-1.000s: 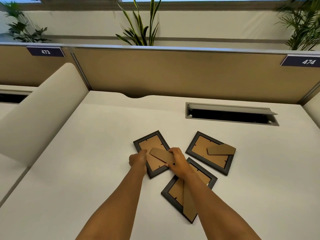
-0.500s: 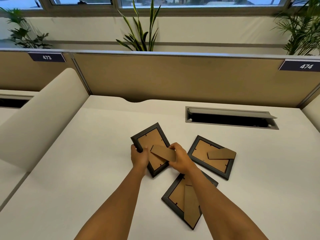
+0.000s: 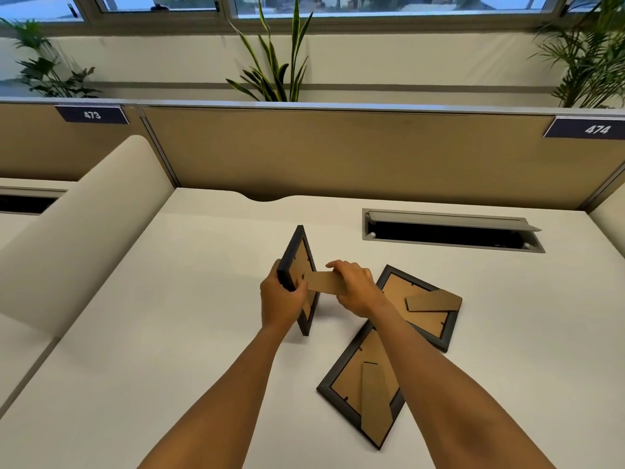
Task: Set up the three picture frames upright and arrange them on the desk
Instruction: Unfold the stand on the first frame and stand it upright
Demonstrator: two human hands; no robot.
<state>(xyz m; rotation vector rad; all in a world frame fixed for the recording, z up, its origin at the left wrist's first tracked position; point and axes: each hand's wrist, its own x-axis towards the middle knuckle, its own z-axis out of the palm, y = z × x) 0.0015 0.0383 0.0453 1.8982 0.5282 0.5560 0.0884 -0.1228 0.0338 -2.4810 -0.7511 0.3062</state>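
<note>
Three black picture frames with brown cardboard backs are on the white desk (image 3: 169,333). The left frame (image 3: 299,255) is tipped up on its edge, back facing right. My left hand (image 3: 280,299) grips its near edge. My right hand (image 3: 355,287) pinches its cardboard stand flap (image 3: 321,282), pulled out from the back. The second frame (image 3: 422,309) lies face down to the right, its flap angled across it. The third frame (image 3: 358,384) lies face down near me, partly under my right forearm.
An open cable tray (image 3: 449,231) is set into the desk at the back right. A tan partition (image 3: 338,154) closes the far edge, with plants behind it. A cream curved divider (image 3: 84,225) borders the left side. Desk labels read 473 and 474.
The left frame went from lying flat to standing on its edge, lifted by my left hand. My right hand kept hold of its stand flap and swung it outward.
</note>
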